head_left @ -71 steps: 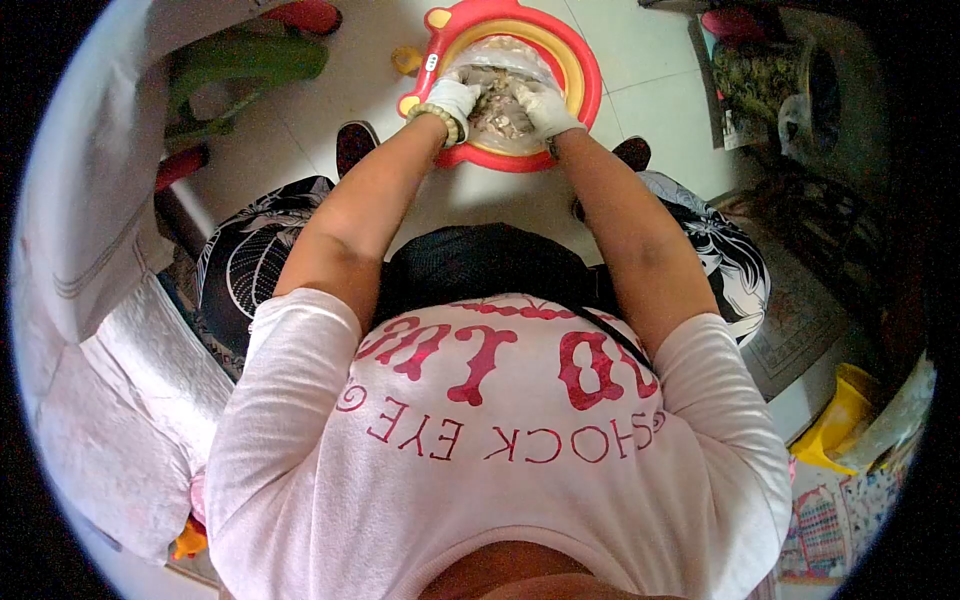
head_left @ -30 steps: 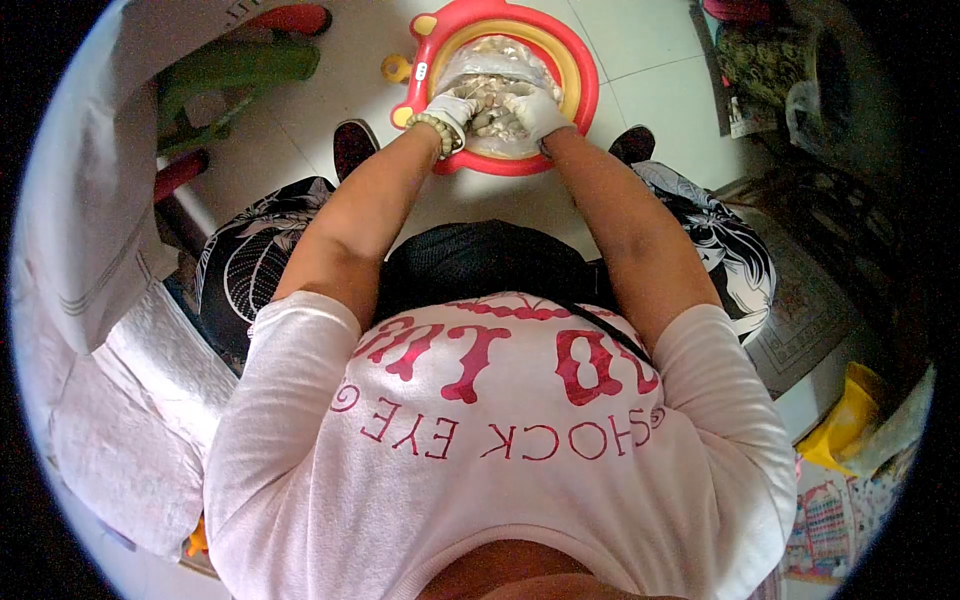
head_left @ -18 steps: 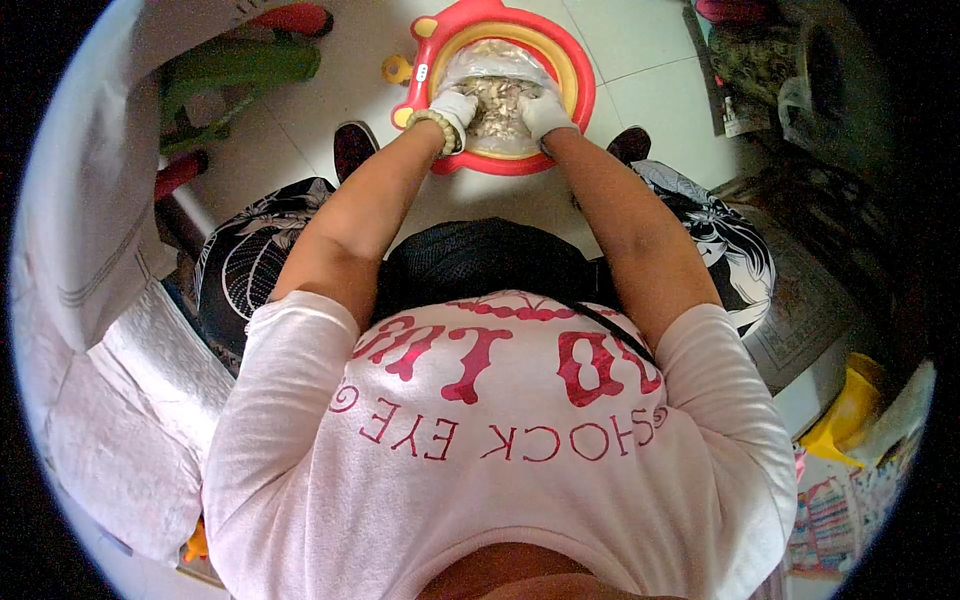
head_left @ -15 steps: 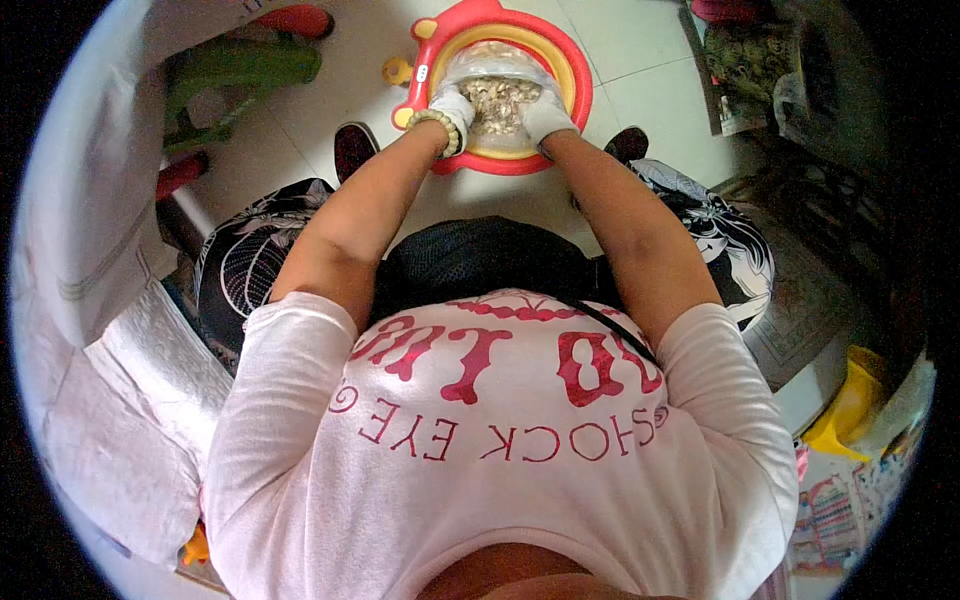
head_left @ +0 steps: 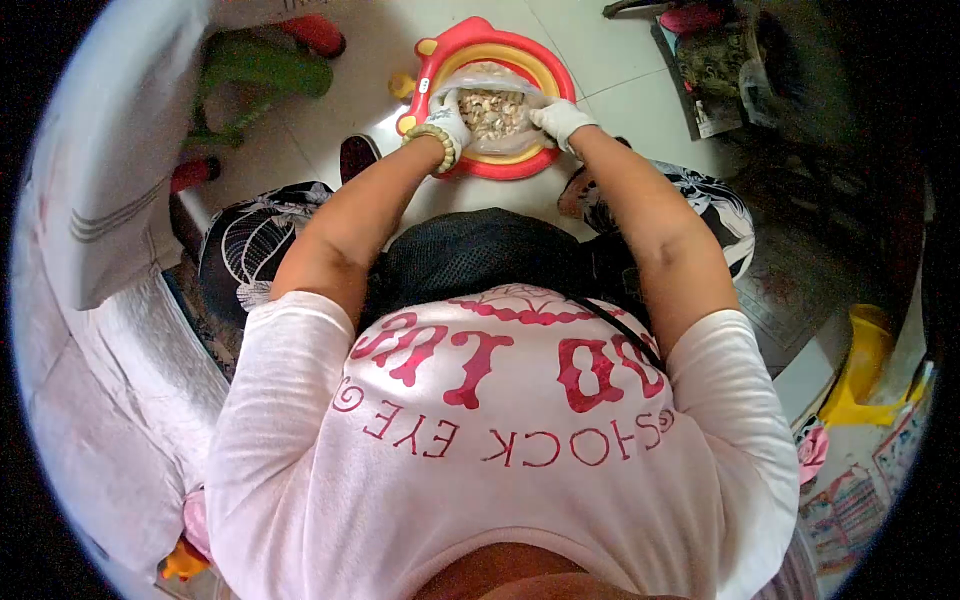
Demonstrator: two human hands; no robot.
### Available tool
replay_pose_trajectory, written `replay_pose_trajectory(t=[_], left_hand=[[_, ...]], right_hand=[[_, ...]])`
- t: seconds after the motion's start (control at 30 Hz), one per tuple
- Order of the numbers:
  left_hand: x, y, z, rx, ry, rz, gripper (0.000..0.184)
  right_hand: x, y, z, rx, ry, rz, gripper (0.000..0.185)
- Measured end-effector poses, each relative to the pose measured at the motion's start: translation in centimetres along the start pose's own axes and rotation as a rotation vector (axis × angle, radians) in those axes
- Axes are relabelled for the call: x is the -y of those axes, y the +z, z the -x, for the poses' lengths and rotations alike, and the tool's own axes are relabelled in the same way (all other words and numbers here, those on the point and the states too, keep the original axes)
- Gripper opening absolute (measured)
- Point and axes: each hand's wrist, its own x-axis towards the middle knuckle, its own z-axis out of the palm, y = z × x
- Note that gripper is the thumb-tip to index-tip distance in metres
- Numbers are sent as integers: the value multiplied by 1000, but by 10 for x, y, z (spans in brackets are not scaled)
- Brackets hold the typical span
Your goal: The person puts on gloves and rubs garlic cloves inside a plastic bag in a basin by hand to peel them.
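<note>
A clear plastic bag (head_left: 505, 150) sits open in a red and yellow basin (head_left: 562, 75). Inside it are many small beige, white and brown pieces (head_left: 492, 113), whose kind I cannot make out. My left hand (head_left: 450, 118), in a white glove with a beaded bracelet at the wrist, is closed on the bag's left side, its fingers partly hidden. At the right side, my right hand (head_left: 562, 121), also gloved in white, pinches the bag's edge.
The basin rests on a pale tiled floor (head_left: 620, 55), between my feet. A green and red object (head_left: 265, 75) stands at upper left, near a white cloth (head_left: 120, 200). Dark printed packaging (head_left: 715, 75) lies at upper right. Something yellow (head_left: 862, 370) is at far right.
My right hand has drawn outward to the right from the bag's inner edge and turned, now pinching the rim. My left hand stays at the left side. The view has shifted slightly.
</note>
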Motion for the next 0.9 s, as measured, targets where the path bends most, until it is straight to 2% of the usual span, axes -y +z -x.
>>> replay_pose_trajectory(t=[0.03,0.07,0.13,0.17,0.2,0.23,0.27,0.33,0.4,0.47,0.5,0.53,0.6,0.67,0.73,0.77,0.8,0.87,0.9], left_hand=[[1,-1,-1,-2,20,21,76],[1,-1,3,-4,43,42,79],[7,0,-5,9,29,36,79],[20,11,-21,33,120,19,66],[19,8,-21,60,207,0,54],[17,3,-20,156,200,-11,41],[9,-3,-16,152,203,-13,41],[-1,-11,-12,169,96,56,44],[16,5,-34,172,219,315,45],[5,-11,-24,115,315,138,46],[13,-3,-30,203,296,282,46],[11,-7,-21,199,289,280,46],[-2,-26,9,151,276,-6,45],[4,-31,18,187,272,-102,42],[27,-15,10,89,248,-71,40],[29,-13,7,137,151,-47,35],[40,-5,-3,142,154,-45,35],[61,15,-22,124,134,227,31],[58,19,-30,154,86,218,29]], right_hand=[[-11,-6,-14,13,-97,91,38],[-2,-7,2,4,-104,93,38],[34,-14,36,126,77,-262,30],[38,-18,39,120,70,-258,30],[41,-22,41,243,89,-406,30],[43,-24,45,367,108,-556,30],[47,-23,50,365,103,-555,30],[60,-17,70,325,121,-921,23],[68,-17,87,373,54,-1004,20],[60,-11,78,332,95,-1202,14],[45,-11,66,341,92,-1202,14],[22,-11,51,297,-278,-716,11],[10,-12,46,241,-618,-209,9],[15,-14,53,120,162,-840,8],[5,-12,47,121,181,-828,8],[0,-13,45,119,191,-815,7],[4,-12,49,113,196,-816,7],[17,-3,57,128,186,-825,7],[24,2,64,80,166,-778,10]])
